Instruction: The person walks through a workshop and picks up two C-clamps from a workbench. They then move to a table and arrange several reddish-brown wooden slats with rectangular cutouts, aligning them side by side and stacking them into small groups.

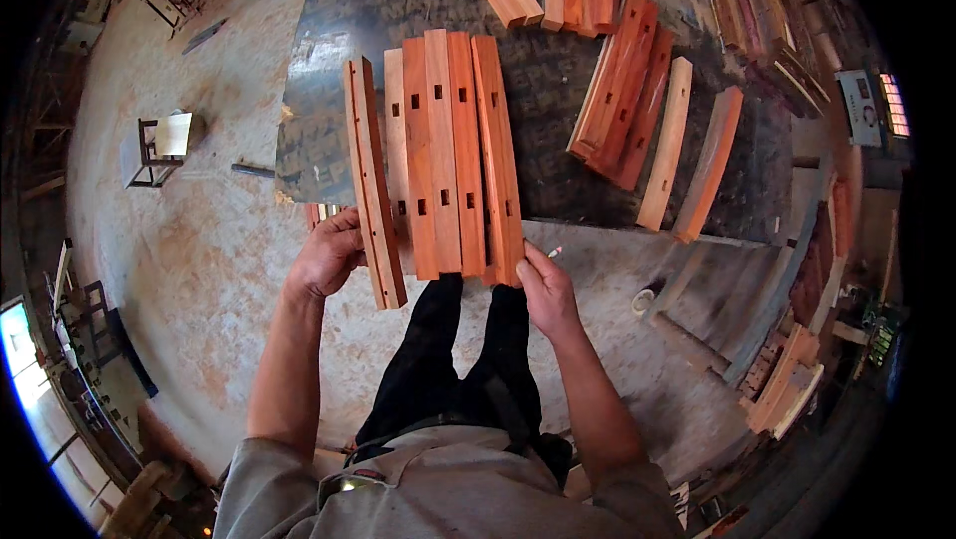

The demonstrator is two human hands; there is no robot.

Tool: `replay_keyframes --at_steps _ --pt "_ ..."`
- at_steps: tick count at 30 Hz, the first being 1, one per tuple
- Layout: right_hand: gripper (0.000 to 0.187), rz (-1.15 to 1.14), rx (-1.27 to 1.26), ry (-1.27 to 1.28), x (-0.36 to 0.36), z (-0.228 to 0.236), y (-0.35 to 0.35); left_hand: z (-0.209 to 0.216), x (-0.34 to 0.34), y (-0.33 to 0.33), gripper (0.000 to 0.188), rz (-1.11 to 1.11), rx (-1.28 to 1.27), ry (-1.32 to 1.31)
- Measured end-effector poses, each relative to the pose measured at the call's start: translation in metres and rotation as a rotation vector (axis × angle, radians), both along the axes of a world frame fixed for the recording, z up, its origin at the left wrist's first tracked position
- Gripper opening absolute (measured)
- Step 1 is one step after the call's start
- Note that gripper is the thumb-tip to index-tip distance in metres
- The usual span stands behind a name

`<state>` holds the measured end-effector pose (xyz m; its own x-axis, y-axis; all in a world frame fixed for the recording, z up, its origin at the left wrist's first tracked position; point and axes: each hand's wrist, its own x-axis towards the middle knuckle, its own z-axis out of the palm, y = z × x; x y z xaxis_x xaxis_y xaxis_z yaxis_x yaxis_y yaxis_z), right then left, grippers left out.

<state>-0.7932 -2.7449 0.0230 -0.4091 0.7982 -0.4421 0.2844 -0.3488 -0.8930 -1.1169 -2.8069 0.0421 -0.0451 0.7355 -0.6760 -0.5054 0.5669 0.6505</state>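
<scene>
Reddish wooden pieces with small rectangular mortises, including a middle board [438, 140], lie side by side at the near edge of the dark table, their near ends jutting past it. My left hand [334, 252] is closed on the leftmost wooden strip [372, 185], which is tilted apart from the others and shows a row of small holes. My right hand [546, 290] grips the near end of the rightmost wooden strip [497, 140]. A thin white stick [556, 252] with a dark reddish tip pokes out from the fingers of that hand; its kind is unclear.
The dark-topped table [344, 1] also bears a stack of mortised pieces [622, 91], a pale strip [665, 145], a reddish strip [709, 165] and more pieces at its far side. A stool-like frame [154, 150] stands on the floor at left. Timber [787, 380] lies at right.
</scene>
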Motion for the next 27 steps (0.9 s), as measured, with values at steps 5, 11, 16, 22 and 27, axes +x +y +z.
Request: replay_keyframes --at_steps 5,11,16,22,27 --pt "0.038 -0.011 -0.022 -0.032 -0.003 -0.001 0.001 -0.007 -0.006 -0.001 0.028 -0.039 -0.038 0.085" --pt "0.035 0.062 0.111 -0.172 -0.007 -0.003 0.002 0.009 0.004 0.016 0.032 -0.192 -0.083 0.662" --pt "0.033 0.075 0.324 -0.203 -0.009 -0.01 -0.002 0.013 0.036 0.033 0.021 -0.389 -0.054 1.249" --pt "0.032 0.133 0.3 -0.241 -0.009 -0.01 0.0 0.004 0.056 0.028 0.008 -0.353 0.053 1.389" --pt "0.031 0.138 0.376 -0.228 -0.013 0.004 0.011 0.012 0.053 0.035 0.026 -0.411 -0.03 1.371"
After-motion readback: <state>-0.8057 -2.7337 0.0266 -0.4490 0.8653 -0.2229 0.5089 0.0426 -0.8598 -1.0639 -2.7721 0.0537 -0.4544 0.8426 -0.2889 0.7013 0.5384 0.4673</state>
